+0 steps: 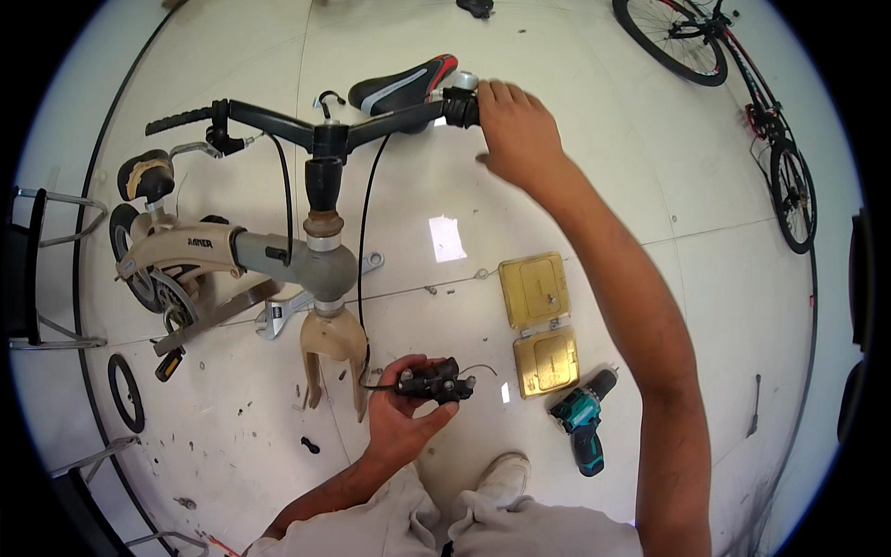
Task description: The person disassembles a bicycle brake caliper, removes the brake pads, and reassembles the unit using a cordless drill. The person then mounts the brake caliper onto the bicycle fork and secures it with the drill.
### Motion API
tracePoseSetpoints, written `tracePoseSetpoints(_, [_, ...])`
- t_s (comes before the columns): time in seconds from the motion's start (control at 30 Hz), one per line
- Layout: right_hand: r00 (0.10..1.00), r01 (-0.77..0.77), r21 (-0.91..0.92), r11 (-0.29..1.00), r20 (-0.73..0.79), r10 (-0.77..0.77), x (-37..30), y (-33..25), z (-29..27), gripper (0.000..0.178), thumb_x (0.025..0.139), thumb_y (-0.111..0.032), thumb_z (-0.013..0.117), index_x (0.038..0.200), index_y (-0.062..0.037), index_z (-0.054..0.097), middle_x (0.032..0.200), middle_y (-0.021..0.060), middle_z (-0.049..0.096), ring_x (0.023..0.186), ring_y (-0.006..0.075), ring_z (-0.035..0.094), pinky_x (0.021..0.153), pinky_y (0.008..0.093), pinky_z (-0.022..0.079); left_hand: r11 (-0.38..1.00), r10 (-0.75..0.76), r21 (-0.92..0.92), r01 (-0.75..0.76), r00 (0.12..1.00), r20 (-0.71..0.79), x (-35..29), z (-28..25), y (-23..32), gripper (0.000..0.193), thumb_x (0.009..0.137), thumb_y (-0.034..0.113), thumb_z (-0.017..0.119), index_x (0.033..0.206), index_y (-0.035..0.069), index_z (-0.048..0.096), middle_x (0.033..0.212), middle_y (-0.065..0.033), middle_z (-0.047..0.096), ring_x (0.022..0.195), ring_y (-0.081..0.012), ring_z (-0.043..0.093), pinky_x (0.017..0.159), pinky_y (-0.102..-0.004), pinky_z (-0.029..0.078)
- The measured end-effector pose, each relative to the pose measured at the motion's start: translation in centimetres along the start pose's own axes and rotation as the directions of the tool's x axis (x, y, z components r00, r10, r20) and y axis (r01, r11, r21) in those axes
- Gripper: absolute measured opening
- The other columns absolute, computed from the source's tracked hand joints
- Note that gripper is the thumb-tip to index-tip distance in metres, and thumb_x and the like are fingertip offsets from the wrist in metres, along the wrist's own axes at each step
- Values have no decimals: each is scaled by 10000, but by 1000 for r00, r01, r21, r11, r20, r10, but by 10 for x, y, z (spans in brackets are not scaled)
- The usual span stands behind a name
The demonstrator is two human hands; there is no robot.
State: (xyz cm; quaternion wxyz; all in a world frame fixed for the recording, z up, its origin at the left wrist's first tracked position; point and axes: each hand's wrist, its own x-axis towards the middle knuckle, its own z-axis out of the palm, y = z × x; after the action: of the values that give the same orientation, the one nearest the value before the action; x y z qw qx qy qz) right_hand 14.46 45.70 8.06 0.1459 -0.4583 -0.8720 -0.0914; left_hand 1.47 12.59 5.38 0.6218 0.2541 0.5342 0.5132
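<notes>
A small beige bicycle frame (200, 249) with a grey head tube lies on the white floor, its beige fork (331, 345) pointing toward me. My right hand (515, 130) grips the right end of the black handlebar (278, 123), beside a black and red saddle (406, 85). My left hand (399, 418) holds a black brake caliper (432, 379) near the fork legs. A thin black cable (364, 241) runs from the caliper up toward the handlebar.
A silver wrench (278, 314) lies under the frame. Two brass floor plates (538, 325) are set in the floor at my right, with a teal cordless drill (585, 422) below them. A red and black bicycle (742, 84) stands far right. A small loose tyre (125, 390) lies left.
</notes>
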Motion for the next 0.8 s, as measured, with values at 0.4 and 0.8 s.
tracePoseSetpoints(0.4, [870, -212, 335, 918, 492, 21, 60, 16, 44, 485, 674, -171, 711, 1109, -21, 556, 939, 131, 646, 888, 287, 632, 757, 379, 509, 995, -90, -43, 94, 993, 71, -7, -4, 5, 783, 694, -1, 800, 1340, 1, 358, 1293, -201, 532, 1188, -276, 559, 995, -385, 482])
tracePoseSetpoints(0.8, [956, -237, -40, 971, 168, 240, 36, -15, 33, 120, 714, -121, 610, 787, -75, 694, 754, 94, 681, 676, 269, 672, 562, 380, 495, 994, -76, -70, 81, 994, 74, -6, -5, 6, 748, 699, -37, 773, 1335, 4, 382, 1314, -202, 518, 1203, -275, 548, 1006, -404, 476])
